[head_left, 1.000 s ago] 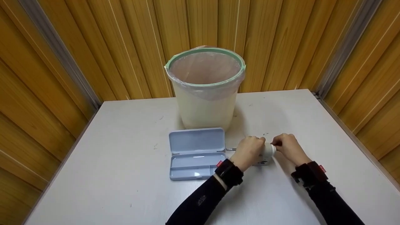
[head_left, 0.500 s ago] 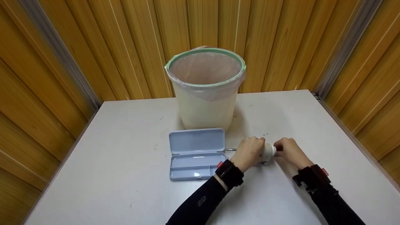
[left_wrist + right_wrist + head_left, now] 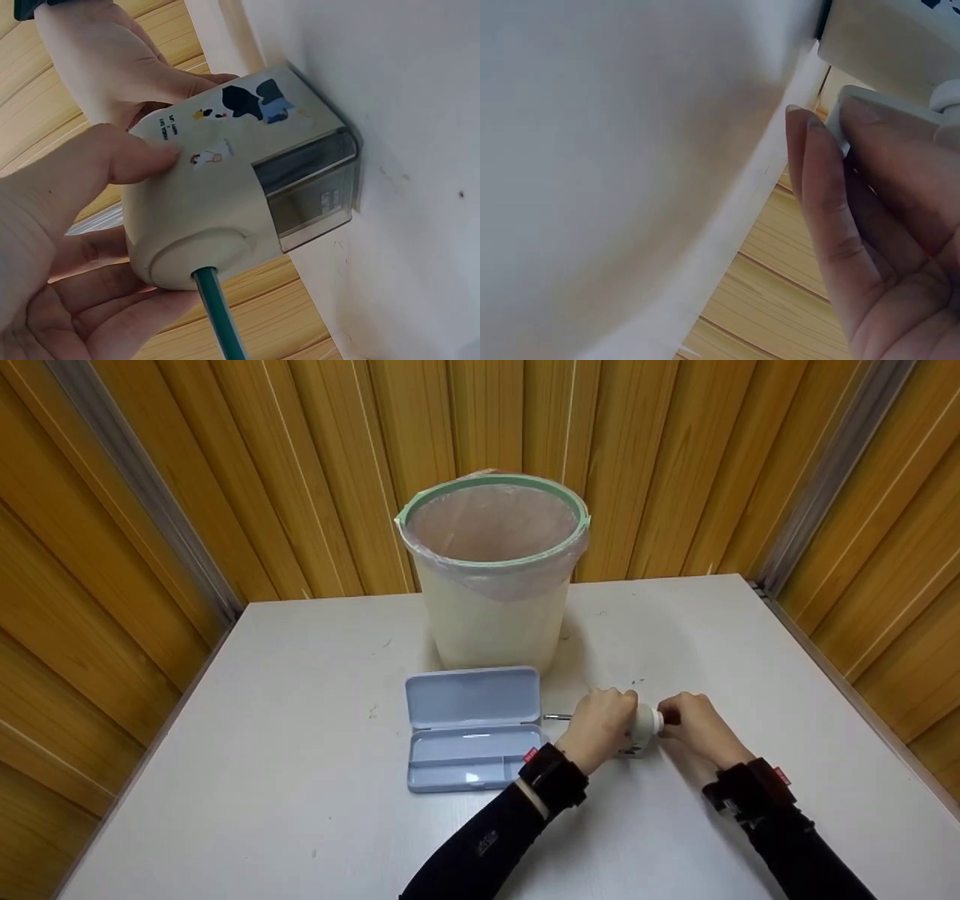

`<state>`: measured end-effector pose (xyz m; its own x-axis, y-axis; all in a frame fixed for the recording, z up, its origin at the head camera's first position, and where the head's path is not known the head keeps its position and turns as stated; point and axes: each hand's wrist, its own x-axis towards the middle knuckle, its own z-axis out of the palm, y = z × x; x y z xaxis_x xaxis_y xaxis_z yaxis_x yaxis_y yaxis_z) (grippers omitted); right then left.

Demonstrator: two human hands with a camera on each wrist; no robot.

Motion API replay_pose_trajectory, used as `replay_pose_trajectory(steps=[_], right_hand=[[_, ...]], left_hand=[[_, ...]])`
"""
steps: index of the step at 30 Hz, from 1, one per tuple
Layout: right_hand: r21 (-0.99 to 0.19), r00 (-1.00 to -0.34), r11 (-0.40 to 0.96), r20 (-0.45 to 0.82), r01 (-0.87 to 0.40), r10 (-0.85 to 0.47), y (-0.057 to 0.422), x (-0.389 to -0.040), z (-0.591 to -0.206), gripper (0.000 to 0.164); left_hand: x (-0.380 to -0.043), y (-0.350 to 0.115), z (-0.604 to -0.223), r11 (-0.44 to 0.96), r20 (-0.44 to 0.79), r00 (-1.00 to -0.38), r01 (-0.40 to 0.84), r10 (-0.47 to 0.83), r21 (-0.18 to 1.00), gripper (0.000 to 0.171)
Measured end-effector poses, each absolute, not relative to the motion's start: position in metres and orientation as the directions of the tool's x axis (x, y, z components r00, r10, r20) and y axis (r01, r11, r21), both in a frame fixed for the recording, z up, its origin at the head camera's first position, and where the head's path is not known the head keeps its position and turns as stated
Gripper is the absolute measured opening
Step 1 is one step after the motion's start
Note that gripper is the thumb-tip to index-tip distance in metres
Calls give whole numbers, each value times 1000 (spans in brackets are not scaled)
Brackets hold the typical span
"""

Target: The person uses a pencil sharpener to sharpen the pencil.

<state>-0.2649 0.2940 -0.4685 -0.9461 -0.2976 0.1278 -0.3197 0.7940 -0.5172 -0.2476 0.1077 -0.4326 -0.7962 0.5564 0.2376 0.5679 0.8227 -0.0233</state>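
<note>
My left hand (image 3: 600, 727) grips a cream pencil sharpener (image 3: 202, 180) from above, thumb on its printed side. A green pencil (image 3: 219, 315) sticks out of the sharpener's round front, and its end (image 3: 556, 717) points left in the head view. The sharpener stands on the white table, its see-through shavings drawer (image 3: 315, 199) low against the tabletop. At the opposite end my right hand (image 3: 697, 727) pinches the white crank handle (image 3: 889, 101) between thumb and fingers. My fingers cover part of the crank.
An open light-blue pencil case (image 3: 457, 746) lies left of the sharpener, its lid tilted back. Behind it stands a tall cream bin (image 3: 495, 622) with a green rim and a plastic liner. Wood-patterned walls (image 3: 315, 472) enclose the table (image 3: 262, 720).
My right hand has shifted slightly down and to the right in the head view, with the crank handle in its fingers. The left hand and the sharpener stay almost where they were.
</note>
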Motion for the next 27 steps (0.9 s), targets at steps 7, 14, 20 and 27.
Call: replay_pose_trajectory(steps=[7,14,20,27], right_hand=[[-507,-948,802,135,-317,-289,291,-260,-469,8],[-524,-943,792,72,-313,-325,289,-252,-466,8],[-568,-919,751,25,-336,-392,292,-243,-458,14],[-572,-920,750,23,-333,-391,292,-237,-457,11]], left_hand=[[-248,109,-432,824,225,-804,566,550,9,32],[-247,108,-433,817,270,-787,577,555,1,25],[-247,108,-432,819,292,-782,574,551,-11,23],[-246,109,-434,827,268,-794,562,546,-22,32]])
